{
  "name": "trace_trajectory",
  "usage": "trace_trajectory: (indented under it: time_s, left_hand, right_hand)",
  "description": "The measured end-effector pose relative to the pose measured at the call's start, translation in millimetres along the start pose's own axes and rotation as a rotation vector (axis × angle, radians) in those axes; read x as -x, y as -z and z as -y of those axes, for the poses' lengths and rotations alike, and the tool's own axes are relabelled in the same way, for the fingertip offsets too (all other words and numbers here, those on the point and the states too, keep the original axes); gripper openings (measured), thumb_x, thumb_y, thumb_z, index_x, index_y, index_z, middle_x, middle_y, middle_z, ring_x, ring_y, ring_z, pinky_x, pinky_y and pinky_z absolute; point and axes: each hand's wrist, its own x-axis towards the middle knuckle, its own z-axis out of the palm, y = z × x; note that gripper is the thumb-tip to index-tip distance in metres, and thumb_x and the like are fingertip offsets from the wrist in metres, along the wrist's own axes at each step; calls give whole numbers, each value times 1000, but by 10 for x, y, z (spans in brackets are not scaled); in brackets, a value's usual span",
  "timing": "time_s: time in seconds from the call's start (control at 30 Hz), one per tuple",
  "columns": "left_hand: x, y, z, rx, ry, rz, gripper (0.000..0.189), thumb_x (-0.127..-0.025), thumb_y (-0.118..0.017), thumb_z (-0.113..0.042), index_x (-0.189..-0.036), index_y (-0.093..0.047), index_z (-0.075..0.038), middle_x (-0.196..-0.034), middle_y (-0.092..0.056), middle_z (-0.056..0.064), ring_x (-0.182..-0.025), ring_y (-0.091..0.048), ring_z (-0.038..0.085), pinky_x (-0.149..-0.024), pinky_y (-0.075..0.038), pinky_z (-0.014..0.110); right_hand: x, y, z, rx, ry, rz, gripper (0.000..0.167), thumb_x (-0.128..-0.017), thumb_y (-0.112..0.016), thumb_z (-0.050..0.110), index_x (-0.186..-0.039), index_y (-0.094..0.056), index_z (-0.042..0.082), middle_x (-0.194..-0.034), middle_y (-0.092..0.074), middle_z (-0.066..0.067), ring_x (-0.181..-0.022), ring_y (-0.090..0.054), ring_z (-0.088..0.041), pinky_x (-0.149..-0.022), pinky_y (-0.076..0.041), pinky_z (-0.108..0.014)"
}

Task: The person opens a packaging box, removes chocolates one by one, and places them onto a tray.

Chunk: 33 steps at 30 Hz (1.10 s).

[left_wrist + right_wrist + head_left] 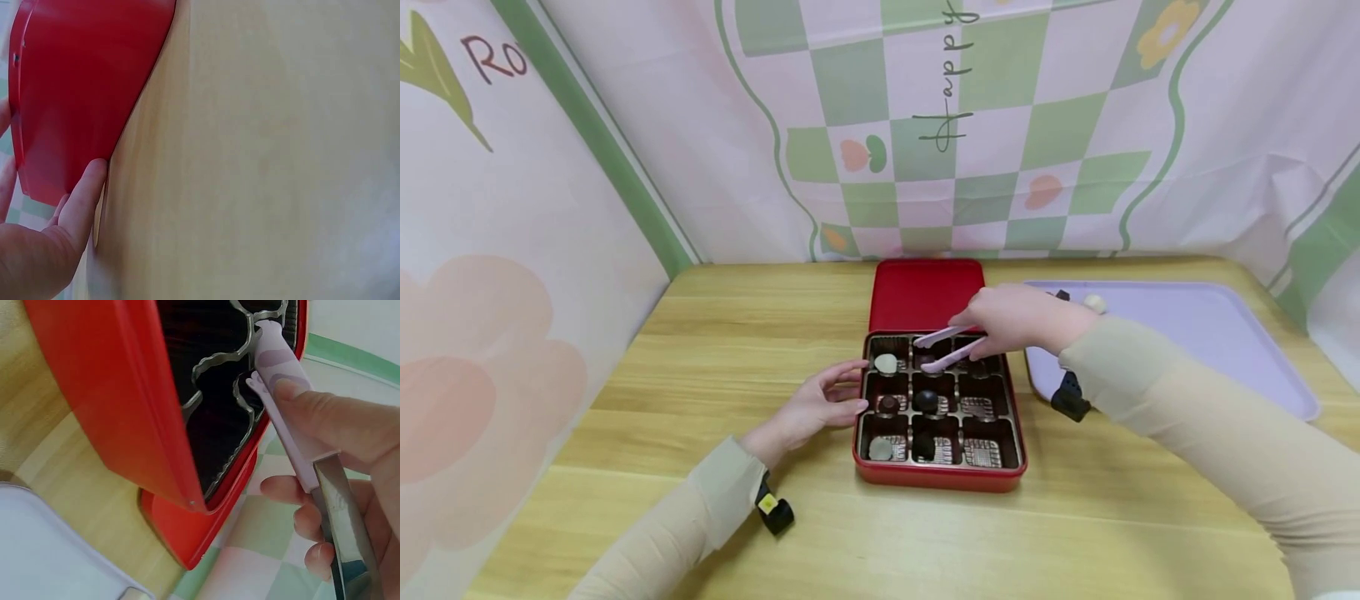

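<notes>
The loading or lifting of a piece in the top middle compartment of the red box appears to be the step in hand; which of the two is meant cannot be told. The box is set on the desk, with its red lid beyond it. The lilac tongs are gripped by the curled right hand, and their tips are parted around a dark piece; whether it is touched cannot be told. The box's left wall is touched by the extended fingers of the left hand, with nothing grasped. To the right, a pale piece is seen on the lilac tray.

For the next move, care at the dividers seems to be called for: if a piece is being released, the tips should be raised straight; if lifted, they should be squeezed first, with the box steadied.
</notes>
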Motion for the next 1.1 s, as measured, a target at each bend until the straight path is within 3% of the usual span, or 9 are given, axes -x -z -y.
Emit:
trace_trajectory:
  time_s: [0.37,0.73,1.1]
  left_hand:
    - [7,3,-10,1,7,-1,66,-85,-64,3,-144,-38,-11,-140,-38,21,-120,-47,29,-87,-57,39]
    - [7,-1,-16,-1,8,2,66,-85,-63,3,-144,-37,-10,-140,-37,22,-121,-47,30,-87,-57,39]
    - [11,16,-11,-2,-1,2,66,-85,-63,2,-144,-37,-9,-140,-37,23,-121,-47,32,-87,-57,39]
  right_hand:
    - [-109,-36,96,77,-29,70,38,-83,-70,35,-113,-70,12,-96,-72,-8,-82,-66,-26,-75,-56,-43]
    - [-192,-123,145,216,2,47,23,-81,-72,36,-98,-73,20,-77,-68,0,-64,-60,-20,-59,-54,-36]
    - [-222,-213,28,218,115,-49,19,-79,-74,34,-94,-73,22,-69,-68,4,-60,-59,-19,-56,-53,-38]
